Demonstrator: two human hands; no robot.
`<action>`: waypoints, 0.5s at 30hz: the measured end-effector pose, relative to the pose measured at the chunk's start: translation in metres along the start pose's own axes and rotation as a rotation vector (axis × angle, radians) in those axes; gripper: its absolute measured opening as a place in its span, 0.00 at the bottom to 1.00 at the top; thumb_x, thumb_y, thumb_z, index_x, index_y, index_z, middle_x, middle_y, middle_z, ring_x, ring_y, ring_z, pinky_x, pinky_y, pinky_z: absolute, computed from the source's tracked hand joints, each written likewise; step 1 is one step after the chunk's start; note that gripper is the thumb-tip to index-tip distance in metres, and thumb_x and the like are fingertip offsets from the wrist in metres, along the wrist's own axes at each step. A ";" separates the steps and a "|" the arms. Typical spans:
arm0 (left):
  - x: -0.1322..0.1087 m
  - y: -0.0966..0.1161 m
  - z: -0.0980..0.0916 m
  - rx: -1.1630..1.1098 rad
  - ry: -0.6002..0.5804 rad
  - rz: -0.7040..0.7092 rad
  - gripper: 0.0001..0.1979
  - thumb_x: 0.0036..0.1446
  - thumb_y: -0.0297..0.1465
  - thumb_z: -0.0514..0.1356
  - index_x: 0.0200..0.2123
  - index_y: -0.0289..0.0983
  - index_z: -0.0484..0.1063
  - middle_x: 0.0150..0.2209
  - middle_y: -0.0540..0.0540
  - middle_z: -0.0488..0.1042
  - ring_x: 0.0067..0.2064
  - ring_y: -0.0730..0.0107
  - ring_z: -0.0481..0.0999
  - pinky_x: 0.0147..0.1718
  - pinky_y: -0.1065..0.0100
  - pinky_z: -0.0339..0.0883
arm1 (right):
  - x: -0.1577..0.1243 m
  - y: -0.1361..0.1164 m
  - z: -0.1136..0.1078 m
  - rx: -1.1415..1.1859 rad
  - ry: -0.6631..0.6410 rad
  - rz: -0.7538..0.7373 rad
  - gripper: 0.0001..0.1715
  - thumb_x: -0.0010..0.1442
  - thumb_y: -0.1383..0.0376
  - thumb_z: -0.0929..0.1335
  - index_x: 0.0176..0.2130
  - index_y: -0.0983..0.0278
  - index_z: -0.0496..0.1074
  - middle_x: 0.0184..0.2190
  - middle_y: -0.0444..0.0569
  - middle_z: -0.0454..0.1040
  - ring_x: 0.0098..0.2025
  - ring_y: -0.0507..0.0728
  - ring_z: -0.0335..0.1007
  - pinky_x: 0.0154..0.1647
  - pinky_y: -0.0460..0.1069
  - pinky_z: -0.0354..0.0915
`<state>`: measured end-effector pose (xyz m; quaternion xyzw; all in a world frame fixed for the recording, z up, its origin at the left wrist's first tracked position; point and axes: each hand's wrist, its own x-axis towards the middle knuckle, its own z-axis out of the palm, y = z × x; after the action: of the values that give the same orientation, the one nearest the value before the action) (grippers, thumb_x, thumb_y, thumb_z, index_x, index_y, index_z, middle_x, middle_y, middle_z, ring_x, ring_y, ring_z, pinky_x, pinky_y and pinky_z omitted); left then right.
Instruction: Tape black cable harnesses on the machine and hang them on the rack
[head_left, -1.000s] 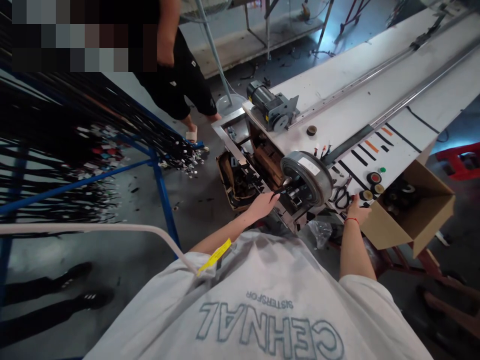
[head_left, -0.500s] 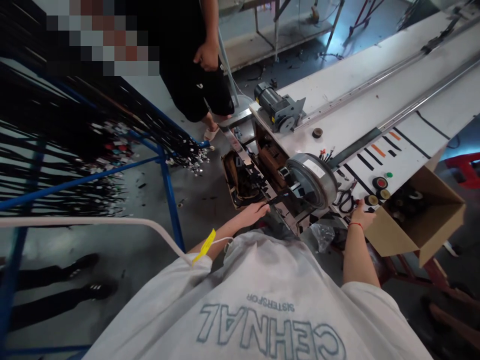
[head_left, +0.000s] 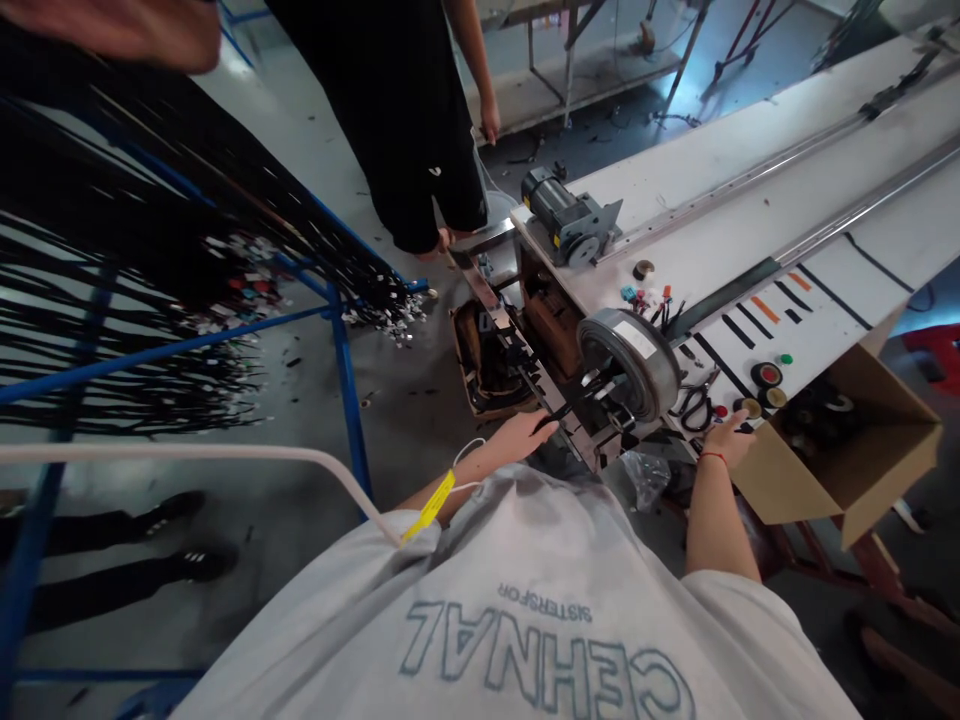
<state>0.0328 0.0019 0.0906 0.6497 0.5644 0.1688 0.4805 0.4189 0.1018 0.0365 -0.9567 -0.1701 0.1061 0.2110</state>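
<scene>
Around the reel (head_left: 658,360) I see, on the tabletop (head_left: 750,215), a motor (head_left: 556,203) at eleven o'clock, tape roll (head_left: 643,270) at twelve, scissors (head_left: 703,390) at four.

Black cable bundle (head_left: 571,402), slender and flexible in appearance, gripped near its lower end by the left fingers (head_left: 544,428); it slants upward from them toward the metal parts at the center of the gray ring-shaped wheel (head_left: 636,362), where its far end cannot be made out. Tape roll (head_left: 751,407), tan-centered with a dark rim, lying flat near the edge of the white surface (head_left: 712,345), just beside the right fingers (head_left: 738,424); contact with them cannot be determined.
</scene>
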 end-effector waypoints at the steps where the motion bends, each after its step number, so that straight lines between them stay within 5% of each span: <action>1: -0.002 -0.002 0.002 0.013 0.012 -0.007 0.17 0.67 0.42 0.49 0.37 0.36 0.70 0.31 0.45 0.76 0.34 0.63 0.75 0.38 0.64 0.68 | 0.000 0.000 0.000 0.000 -0.002 0.000 0.38 0.66 0.41 0.53 0.54 0.69 0.64 0.51 0.70 0.70 0.57 0.72 0.67 0.58 0.65 0.64; 7: -0.015 -0.027 0.015 -0.036 0.174 -0.011 0.19 0.65 0.38 0.53 0.55 0.37 0.65 0.54 0.38 0.73 0.54 0.57 0.73 0.56 0.55 0.65 | 0.002 0.003 0.000 0.026 -0.006 -0.027 0.37 0.67 0.43 0.55 0.55 0.69 0.64 0.54 0.69 0.69 0.57 0.71 0.67 0.59 0.64 0.63; 15: -0.029 -0.057 0.026 -0.149 0.345 -0.071 0.27 0.62 0.36 0.56 0.63 0.36 0.55 0.54 0.38 0.71 0.55 0.61 0.72 0.58 0.55 0.65 | 0.007 0.005 0.005 0.017 0.007 -0.017 0.36 0.67 0.43 0.55 0.54 0.69 0.64 0.52 0.69 0.70 0.56 0.71 0.69 0.56 0.64 0.65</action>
<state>0.0111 -0.0406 0.0415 0.5533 0.6470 0.3020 0.4291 0.4250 0.1021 0.0291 -0.9538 -0.1766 0.1024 0.2206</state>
